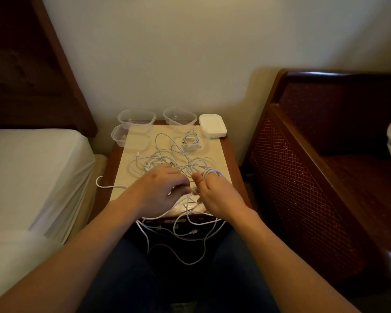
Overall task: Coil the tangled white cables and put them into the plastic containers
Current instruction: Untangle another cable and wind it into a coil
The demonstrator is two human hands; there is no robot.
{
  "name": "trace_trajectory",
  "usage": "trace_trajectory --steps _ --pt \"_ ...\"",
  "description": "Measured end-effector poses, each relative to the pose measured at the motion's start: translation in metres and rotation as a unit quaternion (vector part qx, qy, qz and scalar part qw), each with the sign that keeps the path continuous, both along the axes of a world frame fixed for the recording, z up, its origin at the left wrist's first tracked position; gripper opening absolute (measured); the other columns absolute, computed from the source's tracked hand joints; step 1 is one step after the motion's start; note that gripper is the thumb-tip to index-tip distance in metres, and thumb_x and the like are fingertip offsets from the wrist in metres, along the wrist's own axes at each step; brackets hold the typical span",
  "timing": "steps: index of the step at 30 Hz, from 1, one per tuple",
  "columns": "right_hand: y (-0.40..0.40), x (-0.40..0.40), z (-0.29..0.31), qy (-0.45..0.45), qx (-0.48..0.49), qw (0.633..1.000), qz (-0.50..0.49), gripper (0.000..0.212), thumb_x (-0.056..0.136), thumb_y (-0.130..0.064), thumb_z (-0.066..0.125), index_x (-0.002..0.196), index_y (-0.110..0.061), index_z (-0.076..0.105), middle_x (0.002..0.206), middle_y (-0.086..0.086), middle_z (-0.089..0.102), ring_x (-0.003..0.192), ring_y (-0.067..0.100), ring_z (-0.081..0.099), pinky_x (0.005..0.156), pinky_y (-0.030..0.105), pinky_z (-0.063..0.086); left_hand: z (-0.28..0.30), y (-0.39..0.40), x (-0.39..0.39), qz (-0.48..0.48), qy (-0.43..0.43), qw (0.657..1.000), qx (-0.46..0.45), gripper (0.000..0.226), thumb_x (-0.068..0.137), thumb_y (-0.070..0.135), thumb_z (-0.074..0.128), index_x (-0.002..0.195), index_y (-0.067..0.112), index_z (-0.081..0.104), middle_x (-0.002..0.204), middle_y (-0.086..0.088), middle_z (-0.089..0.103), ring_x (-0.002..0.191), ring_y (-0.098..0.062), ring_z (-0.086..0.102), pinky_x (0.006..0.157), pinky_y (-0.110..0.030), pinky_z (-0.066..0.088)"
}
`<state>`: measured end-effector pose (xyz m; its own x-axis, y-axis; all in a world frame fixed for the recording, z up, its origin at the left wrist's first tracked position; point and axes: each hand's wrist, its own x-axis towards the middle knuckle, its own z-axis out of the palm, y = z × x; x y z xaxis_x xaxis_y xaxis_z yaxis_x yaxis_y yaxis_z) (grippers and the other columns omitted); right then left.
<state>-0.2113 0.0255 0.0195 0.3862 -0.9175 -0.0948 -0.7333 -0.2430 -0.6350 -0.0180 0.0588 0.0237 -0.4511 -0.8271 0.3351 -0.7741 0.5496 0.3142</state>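
A tangle of white cables (167, 160) sprawls over the small bedside table (221, 154), with loops hanging off its front edge toward my lap. My right hand (215, 195) has white cable wound in loops around its fingers. My left hand (160, 190) pinches a strand of the same cable just beside it. A clear plastic container (191, 141) on the table holds one coiled cable. Three clear containers without cables stand at the back: one (137, 119), one (180, 116) and one at the left edge (120, 136).
A stack of white lids (212, 125) sits at the table's back right corner. A bed with a white sheet (32, 168) is on the left, a dark red upholstered armchair (325, 154) on the right. The wall stands right behind the table.
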Motion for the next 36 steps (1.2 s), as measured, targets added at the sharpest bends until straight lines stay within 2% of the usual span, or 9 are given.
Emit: trace_trajectory --steps 3,7,11,14,18,23,27,31,36 --pt "0.006 0.0 0.003 -0.149 0.207 0.967 -0.005 0.07 0.105 -0.06 0.025 0.089 -0.003 0.063 0.064 0.009 0.071 0.049 0.027 0.064 0.052 0.029 0.048 -0.003 -0.002 0.006 0.006 0.024 0.999 -0.031 0.026 0.1 0.038 0.051 0.097 0.018 0.067 0.091 0.008 0.063 0.086 -0.012 0.055 0.081 -0.024 0.043" --pt "0.012 0.006 0.014 -0.263 0.373 0.89 0.024 0.085 0.098 -0.073 0.015 0.079 -0.005 0.062 0.043 0.004 0.049 0.029 0.014 0.037 0.034 0.02 0.029 -0.009 -0.002 -0.002 0.019 0.075 0.996 -0.038 0.021 0.101 0.029 0.051 0.099 0.015 0.066 0.091 0.004 0.059 0.085 -0.016 0.054 0.076 -0.034 0.046" --pt "0.003 0.005 0.013 -0.381 0.533 0.752 0.067 0.09 0.09 -0.082 0.017 0.074 -0.005 0.059 0.035 -0.001 0.037 0.024 0.008 0.03 0.031 0.013 0.023 -0.009 0.0 -0.013 0.067 0.232 0.967 0.079 0.024 0.1 0.033 0.048 0.091 0.02 0.066 0.084 0.007 0.061 0.083 -0.013 0.057 0.076 -0.032 0.046" --pt "0.001 0.005 0.013 -0.416 0.565 0.707 0.088 0.089 0.09 -0.082 0.017 0.072 -0.005 0.059 0.034 -0.002 0.037 0.023 0.008 0.033 0.03 0.013 0.026 -0.004 0.007 -0.024 0.071 0.359 0.911 0.192 0.023 0.107 0.018 0.048 0.09 0.01 0.062 0.07 0.005 0.064 0.071 -0.01 0.059 0.071 -0.024 0.049" --pt "0.006 0.015 0.017 -0.384 0.499 0.777 0.02 0.096 0.085 -0.087 0.014 0.065 -0.004 0.058 0.037 0.002 0.04 0.025 0.011 0.032 0.033 0.014 0.028 -0.007 0.008 -0.032 0.098 0.439 0.864 0.227 0.023 0.106 0.01 0.048 0.085 0.006 0.057 0.058 0.002 0.056 0.061 -0.011 0.054 0.066 -0.022 0.047" --pt "0.011 0.027 0.017 -0.361 0.339 0.864 -0.089 0.092 0.087 -0.084 0.027 0.07 -0.001 0.063 0.053 0.012 0.06 0.038 0.018 0.053 0.04 0.023 0.043 -0.015 0.003 -0.034 0.109 0.539 0.787 0.28 0.022 0.107 0.015 0.046 0.088 0.007 0.052 0.057 -0.006 0.047 0.047 -0.017 0.052 0.055 -0.03 0.048" --pt "0.006 0.019 0.012 -0.386 0.262 0.876 -0.122 0.078 0.098 -0.065 0.042 0.088 0.007 0.068 0.068 0.019 0.069 0.051 0.026 0.064 0.055 0.034 0.056 -0.015 0.0 -0.029 0.16 0.454 0.853 0.201 0.026 0.107 0.021 0.048 0.088 0.003 0.054 0.064 0.001 0.05 0.057 -0.011 0.046 0.061 -0.032 0.042" --pt "0.009 0.013 0.005 -0.362 0.187 0.913 -0.024 0.028 0.103 -0.027 0.058 0.103 -0.001 0.069 0.082 0.013 0.072 0.074 0.026 0.07 0.074 0.042 0.057 -0.021 -0.002 -0.023 0.206 0.44 0.858 0.164 0.02 0.107 0.019 0.047 0.089 0.018 0.058 0.064 0.01 0.053 0.059 -0.01 0.047 0.062 -0.034 0.042" --pt "0.006 0.006 0.001 -0.231 0.115 0.966 0.026 0.018 0.103 -0.028 0.057 0.098 -0.02 0.072 0.083 -0.004 0.075 0.081 0.02 0.071 0.079 0.047 0.057 -0.024 -0.001 -0.025 0.231 0.419 0.869 0.129 0.018 0.106 0.024 0.047 0.093 0.018 0.058 0.068 0.006 0.055 0.063 -0.016 0.048 0.064 -0.044 0.043"
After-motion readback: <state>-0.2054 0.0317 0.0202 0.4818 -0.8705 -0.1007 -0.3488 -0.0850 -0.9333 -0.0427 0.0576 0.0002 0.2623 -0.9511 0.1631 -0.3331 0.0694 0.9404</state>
